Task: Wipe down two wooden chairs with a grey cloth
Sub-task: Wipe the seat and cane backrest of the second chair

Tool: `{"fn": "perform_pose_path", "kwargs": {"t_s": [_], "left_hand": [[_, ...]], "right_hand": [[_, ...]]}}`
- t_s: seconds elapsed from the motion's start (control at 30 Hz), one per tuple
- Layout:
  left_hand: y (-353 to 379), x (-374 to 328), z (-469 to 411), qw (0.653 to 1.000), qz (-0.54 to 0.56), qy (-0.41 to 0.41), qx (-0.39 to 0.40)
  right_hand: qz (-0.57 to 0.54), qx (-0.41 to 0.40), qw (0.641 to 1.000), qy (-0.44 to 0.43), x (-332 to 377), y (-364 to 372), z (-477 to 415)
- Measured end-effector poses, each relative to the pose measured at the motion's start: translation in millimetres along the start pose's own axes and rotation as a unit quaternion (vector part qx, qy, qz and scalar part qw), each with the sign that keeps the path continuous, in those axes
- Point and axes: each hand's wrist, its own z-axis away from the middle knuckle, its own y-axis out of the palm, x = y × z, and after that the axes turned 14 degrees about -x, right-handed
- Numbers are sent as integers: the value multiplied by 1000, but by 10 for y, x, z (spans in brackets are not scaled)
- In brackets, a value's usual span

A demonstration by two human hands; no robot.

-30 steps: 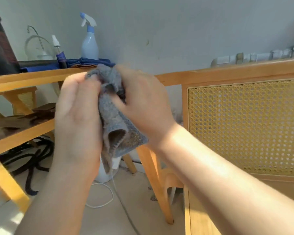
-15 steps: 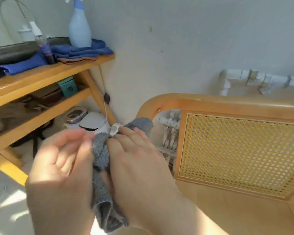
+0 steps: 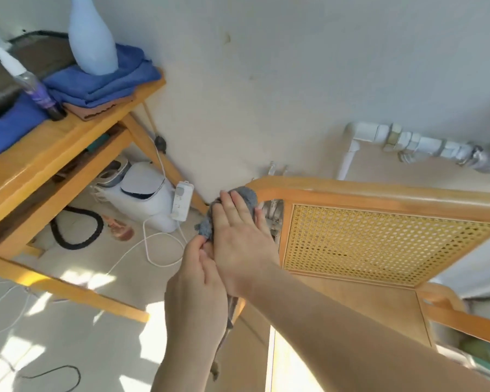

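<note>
The light wooden chair with the woven cane back [image 3: 379, 195] stood before us near the wall. Our right hand [image 3: 238, 239] lay flat, fingers straight and close together, at the rounded left corner of its top rail, and our left hand [image 3: 195, 284] pinched just below. Both held the crumpled grey cloth [image 3: 248, 195], pressed onto that corner, its tail hanging down.

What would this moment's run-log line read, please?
phase: wiping chair | right hand: flat, presses grey cloth onto its rounded back corner | left hand: holds cloth's hanging end
</note>
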Motion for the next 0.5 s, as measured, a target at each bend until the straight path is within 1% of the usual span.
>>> {"fn": "perform_pose_path", "kwargs": {"t_s": [0.07, 0.17, 0.23, 0.3, 0.4, 0.5], "left_hand": [[107, -85, -174, 1000, -9, 18, 10], [293, -177, -417, 999, 10, 40, 6], [428, -192, -559, 999, 36, 31, 19], [502, -183, -672, 996, 71, 23, 50], [448, -106, -646, 990, 122, -3, 71], [327, -40, -503, 991, 103, -20, 78]], "right_hand": [[14, -12, 999, 33, -44, 12, -168], [20, -34, 994, 99, -104, 48, -420], [29, -31, 990, 132, -130, 43, -546], [34, -34, 987, 156, -142, 33, -608], [22, -49, 986, 158, -58, 73, -490], [0, -83, 987, 137, 22, 138, -319]]}}
